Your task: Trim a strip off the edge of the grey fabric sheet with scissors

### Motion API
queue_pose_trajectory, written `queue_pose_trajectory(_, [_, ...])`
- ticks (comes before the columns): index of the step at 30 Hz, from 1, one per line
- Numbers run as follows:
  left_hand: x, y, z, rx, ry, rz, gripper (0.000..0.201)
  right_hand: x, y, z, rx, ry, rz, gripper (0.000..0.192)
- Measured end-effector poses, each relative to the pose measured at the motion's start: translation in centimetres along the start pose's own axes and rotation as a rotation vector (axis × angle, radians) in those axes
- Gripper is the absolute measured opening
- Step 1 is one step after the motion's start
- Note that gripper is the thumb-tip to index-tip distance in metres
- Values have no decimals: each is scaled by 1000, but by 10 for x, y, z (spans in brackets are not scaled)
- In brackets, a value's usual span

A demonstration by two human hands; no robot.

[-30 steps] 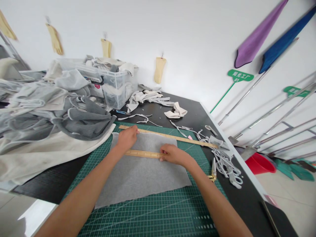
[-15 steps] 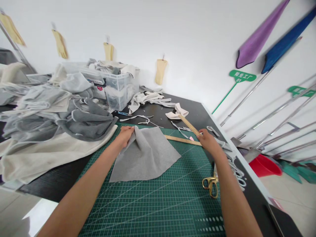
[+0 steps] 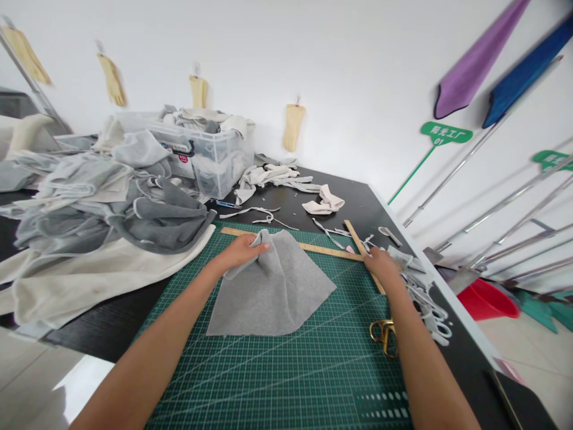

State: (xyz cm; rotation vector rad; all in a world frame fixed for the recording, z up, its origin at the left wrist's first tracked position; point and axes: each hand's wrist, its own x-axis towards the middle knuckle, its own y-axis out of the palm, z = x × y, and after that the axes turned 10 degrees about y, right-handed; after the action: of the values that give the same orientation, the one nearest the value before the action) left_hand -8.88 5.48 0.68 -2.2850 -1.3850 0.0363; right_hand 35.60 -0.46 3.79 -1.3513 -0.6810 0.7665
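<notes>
A grey felt cloth (image 3: pixel 277 286) lies on the green cutting mat (image 3: pixel 286 370). My left hand (image 3: pixel 242 249) pinches its far corner and lifts it into a fold. My right hand (image 3: pixel 381 267) rests on a short wooden ruler (image 3: pixel 356 239), which lies at the mat's right edge and points away from me. A long wooden ruler (image 3: pixel 322 249) lies across the far edge of the mat, behind the cloth. Gold-handled scissors (image 3: pixel 385 335) lie beside my right forearm.
A heap of grey and cream fabric (image 3: pixel 98 221) covers the table's left side. A clear plastic bin (image 3: pixel 210 155) of cloth stands behind it. Cloth strips and scraps (image 3: pixel 421 295) lie along the right edge. A red tub (image 3: pixel 486 298) sits on the floor to the right.
My right hand carried the short ruler off the cloth to the mat's right edge and laid it down. My left hand gathered the cloth's far corner and raised it.
</notes>
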Motion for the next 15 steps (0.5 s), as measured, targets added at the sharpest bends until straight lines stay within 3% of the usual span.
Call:
queue_pose_trajectory(4, [-4,-5,-1,-216,-136,-4,65,-19,-10,32,33,-218,74,38])
queue_pose_trajectory(8, [-7,-10,-3,-286,-253,-16,68,-58,4,75,62,-469,258,40])
queue_pose_trajectory(11, [-8,-14,-2,-272,-289,-31,73,-85,21,95,38,-536,312,51])
queue_pose_trajectory(15, [-9,-17,-2,-239,-352,-32,79,-96,27,101,-2,-554,328,32])
